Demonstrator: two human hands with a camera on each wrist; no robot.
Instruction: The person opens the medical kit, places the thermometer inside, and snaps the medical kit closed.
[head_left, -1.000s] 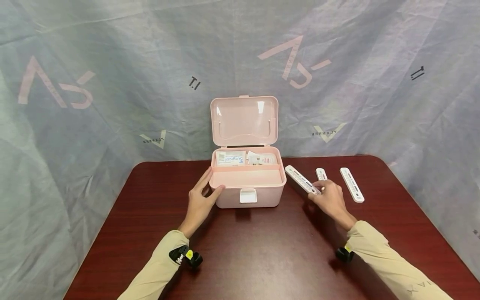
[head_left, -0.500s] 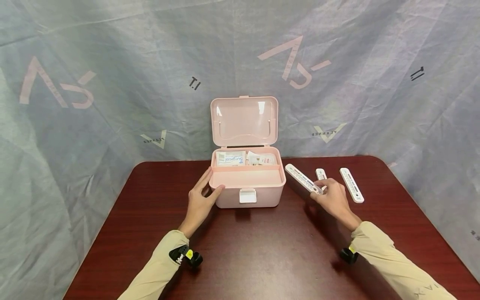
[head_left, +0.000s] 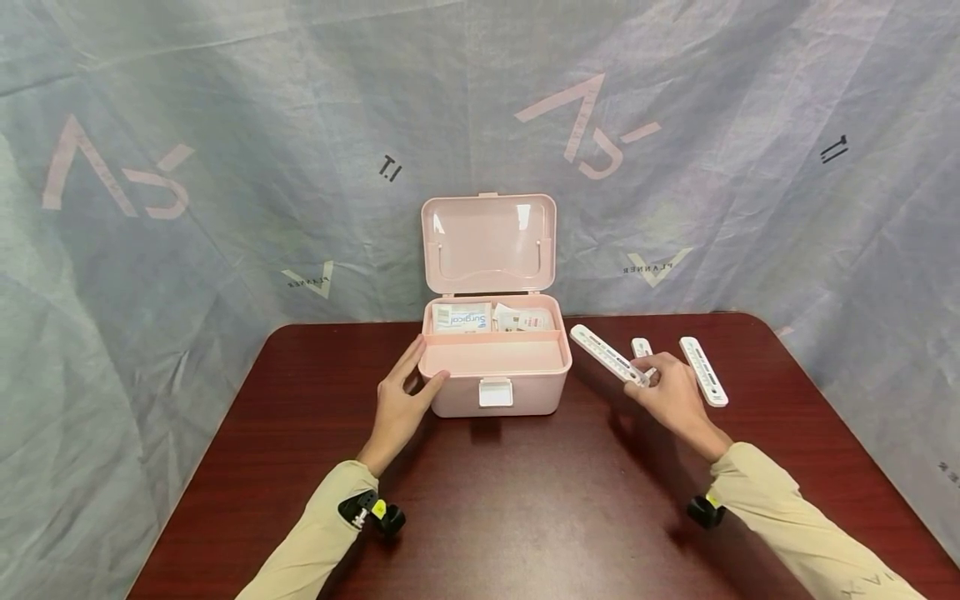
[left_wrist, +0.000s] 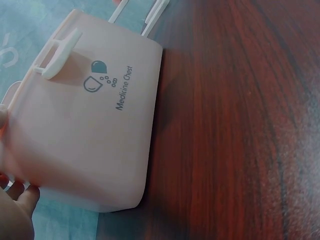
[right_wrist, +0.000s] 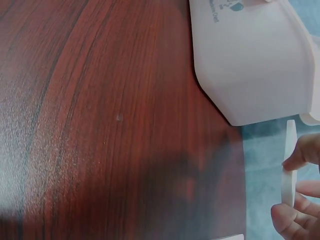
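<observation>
Pickup, it seems: right hand point(head_left: 672, 396) pinches a strip point(head_left: 606, 353), left hand point(head_left: 397, 410) touches the box point(head_left: 498, 357), fingers apart, and a boxward lift looks due!

Soft light leaves a pale sheen on the tabletop point(head_left: 517, 508) — and two bright glints on the lid point(head_left: 487, 242).
</observation>
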